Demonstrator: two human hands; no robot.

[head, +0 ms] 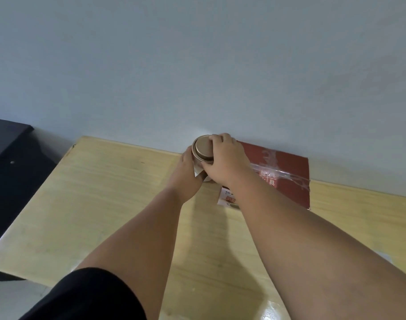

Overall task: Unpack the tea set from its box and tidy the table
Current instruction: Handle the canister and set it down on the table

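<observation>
A dark red tea-set box (287, 179) with clear tape and white lettering lies at the far edge of the wooden table (100, 204), against the wall. Just left of it, both hands hold a round brownish tea piece (203, 149) with a flat disc-shaped top. My right hand (227, 160) grips it from the right and above, fingers curled over the rim. My left hand (187, 176) holds it from the left and below, together with a bit of white wrapping paper (199, 172). The lower part of the piece is hidden by the hands.
A pale blue wall (197, 65) stands right behind the table. A dark cabinet or piece of furniture (10, 158) sits to the left of the table. The table's left and near edges are in view, with glossy reflections at the near right.
</observation>
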